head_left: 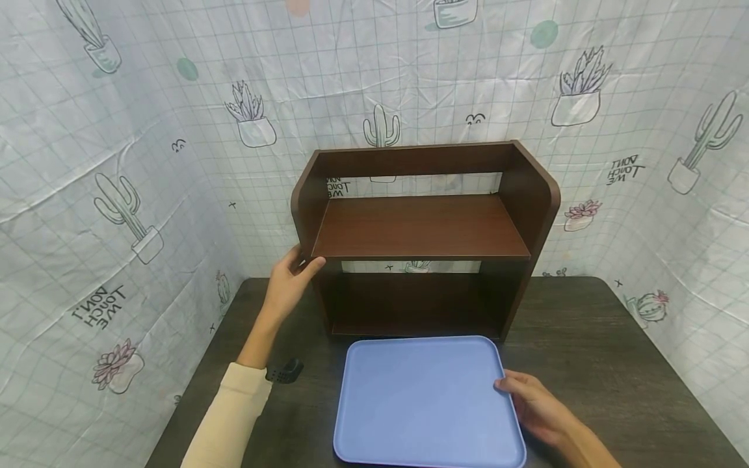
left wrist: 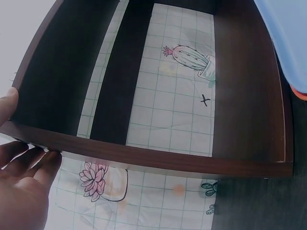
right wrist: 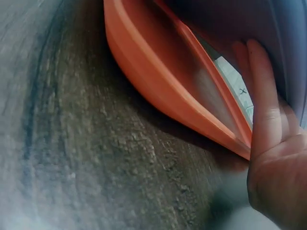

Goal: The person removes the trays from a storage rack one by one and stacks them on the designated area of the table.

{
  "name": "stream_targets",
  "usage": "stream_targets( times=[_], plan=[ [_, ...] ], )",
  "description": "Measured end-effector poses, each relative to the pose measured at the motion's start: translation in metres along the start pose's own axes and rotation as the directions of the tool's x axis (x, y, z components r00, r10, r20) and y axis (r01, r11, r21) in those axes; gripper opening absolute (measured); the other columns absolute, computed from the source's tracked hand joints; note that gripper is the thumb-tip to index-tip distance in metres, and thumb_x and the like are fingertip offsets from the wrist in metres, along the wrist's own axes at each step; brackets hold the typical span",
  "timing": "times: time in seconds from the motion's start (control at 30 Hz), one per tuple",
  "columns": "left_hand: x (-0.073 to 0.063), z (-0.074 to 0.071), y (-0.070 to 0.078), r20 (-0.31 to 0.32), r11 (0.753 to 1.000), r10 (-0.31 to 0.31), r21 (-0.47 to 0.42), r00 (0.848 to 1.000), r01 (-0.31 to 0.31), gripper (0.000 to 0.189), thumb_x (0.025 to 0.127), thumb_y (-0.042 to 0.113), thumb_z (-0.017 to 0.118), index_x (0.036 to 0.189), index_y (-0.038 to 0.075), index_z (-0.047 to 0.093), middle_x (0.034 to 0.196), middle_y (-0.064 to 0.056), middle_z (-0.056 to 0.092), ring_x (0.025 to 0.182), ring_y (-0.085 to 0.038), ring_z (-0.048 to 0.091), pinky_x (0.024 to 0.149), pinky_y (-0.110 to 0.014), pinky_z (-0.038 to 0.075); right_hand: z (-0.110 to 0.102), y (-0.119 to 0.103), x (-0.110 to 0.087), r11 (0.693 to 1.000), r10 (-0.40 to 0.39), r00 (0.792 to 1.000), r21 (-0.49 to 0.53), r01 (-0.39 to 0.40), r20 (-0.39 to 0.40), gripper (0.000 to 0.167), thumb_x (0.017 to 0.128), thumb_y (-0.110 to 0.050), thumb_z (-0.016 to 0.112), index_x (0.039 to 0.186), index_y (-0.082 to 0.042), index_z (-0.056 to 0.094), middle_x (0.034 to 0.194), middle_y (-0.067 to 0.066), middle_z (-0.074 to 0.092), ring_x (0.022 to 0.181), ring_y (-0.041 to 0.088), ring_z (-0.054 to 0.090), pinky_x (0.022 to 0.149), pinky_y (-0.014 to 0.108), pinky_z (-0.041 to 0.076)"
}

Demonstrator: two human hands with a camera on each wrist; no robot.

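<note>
A dark brown two-tier wooden shelf [head_left: 421, 227] stands upright on the table. My left hand [head_left: 288, 283] grips its left side panel, the thumb at the front inner edge; in the left wrist view the fingers [left wrist: 45, 167] lie along the outside. In front of the shelf is a light blue rectangular tray [head_left: 430, 400]. My right hand [head_left: 538, 406] holds its right edge, thumb on top. The right wrist view shows the fingers [right wrist: 265, 91] under the blue tray. Below it an orange tray [right wrist: 144, 79] sits on the table, almost wholly hidden in the head view.
The dark wood-grain table [head_left: 591, 364] extends on both sides of the shelf. A white grid-patterned cloth [head_left: 409, 78] with cactus drawings hangs behind and at both sides. A black band [head_left: 285, 371] is at the left wrist.
</note>
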State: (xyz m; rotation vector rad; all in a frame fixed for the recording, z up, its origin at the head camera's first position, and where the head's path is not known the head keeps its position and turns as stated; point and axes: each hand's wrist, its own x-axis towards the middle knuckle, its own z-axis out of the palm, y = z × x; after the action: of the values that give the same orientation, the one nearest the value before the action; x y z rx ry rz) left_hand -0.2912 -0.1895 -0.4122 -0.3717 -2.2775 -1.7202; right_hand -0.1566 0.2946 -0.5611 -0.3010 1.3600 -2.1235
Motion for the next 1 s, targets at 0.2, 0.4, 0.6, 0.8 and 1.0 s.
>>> stream_targets(
  times=[0.2, 0.4, 0.6, 0.8, 1.0],
  plan=[
    [-0.0002, 0.0001, -0.0003, 0.003, 1.000, 0.013, -0.012, 1.000, -0.013, 0.064, 0.102, 0.033, 0.075, 0.157, 0.008, 0.052, 0.159, -0.016, 0.055, 0.150, -0.035, 0.051, 0.123, -0.045, 0.047, -0.0005, 0.0014, 0.0003, 0.994, 0.037, 0.999, -0.105, -0.041, -0.038, 0.036, 0.113, -0.008, 0.036, 0.126, -0.017, 0.068, 0.111, -0.005, 0.078, 0.103, 0.012, 0.074, 0.091, 0.033, 0.063],
    [-0.0024, -0.0014, 0.0021, 0.010, 1.000, 0.014, -0.005, 1.000, -0.014, 0.069, 0.102, 0.035, 0.075, 0.160, 0.009, 0.048, 0.161, -0.015, 0.052, 0.151, -0.036, 0.051, 0.123, -0.046, 0.047, -0.0005, -0.0016, 0.0016, 0.980, 0.094, 0.992, -0.165, -0.106, -0.080, 0.028, 0.114, -0.014, 0.040, 0.127, -0.010, 0.065, 0.108, -0.003, 0.076, 0.101, 0.013, 0.073, 0.089, 0.036, 0.063],
    [-0.0018, -0.0021, 0.0019, 0.014, 1.000, 0.019, -0.010, 1.000, -0.019, 0.068, 0.102, 0.035, 0.075, 0.160, 0.010, 0.048, 0.161, -0.015, 0.053, 0.150, -0.035, 0.051, 0.123, -0.045, 0.047, 0.0003, -0.0045, 0.0052, 0.965, 0.116, 0.986, -0.222, -0.141, -0.123, 0.032, 0.113, -0.015, 0.043, 0.135, 0.002, 0.058, 0.107, -0.001, 0.076, 0.099, 0.014, 0.073, 0.087, 0.037, 0.065],
    [-0.0020, -0.0015, 0.0016, 0.020, 1.000, 0.027, -0.017, 0.999, -0.026, 0.066, 0.103, 0.033, 0.074, 0.160, 0.011, 0.049, 0.160, -0.013, 0.054, 0.150, -0.034, 0.052, 0.123, -0.043, 0.047, 0.0025, -0.0060, 0.0060, 0.947, 0.118, 0.977, -0.276, -0.164, -0.176, 0.045, 0.113, -0.017, 0.044, 0.145, 0.015, 0.047, 0.107, 0.000, 0.076, 0.098, 0.016, 0.074, 0.086, 0.039, 0.064],
    [-0.0011, -0.0006, 0.0015, 0.028, 0.999, 0.016, -0.046, 0.999, -0.014, 0.064, 0.104, 0.027, 0.074, 0.160, 0.011, 0.048, 0.161, -0.013, 0.053, 0.152, -0.032, 0.050, 0.124, -0.042, 0.046, 0.0021, -0.0065, 0.0044, 0.939, 0.112, 0.976, -0.302, -0.166, -0.188, 0.040, 0.113, -0.017, 0.044, 0.139, 0.012, 0.052, 0.105, 0.000, 0.076, 0.097, 0.016, 0.075, 0.086, 0.039, 0.064]
  ],
)
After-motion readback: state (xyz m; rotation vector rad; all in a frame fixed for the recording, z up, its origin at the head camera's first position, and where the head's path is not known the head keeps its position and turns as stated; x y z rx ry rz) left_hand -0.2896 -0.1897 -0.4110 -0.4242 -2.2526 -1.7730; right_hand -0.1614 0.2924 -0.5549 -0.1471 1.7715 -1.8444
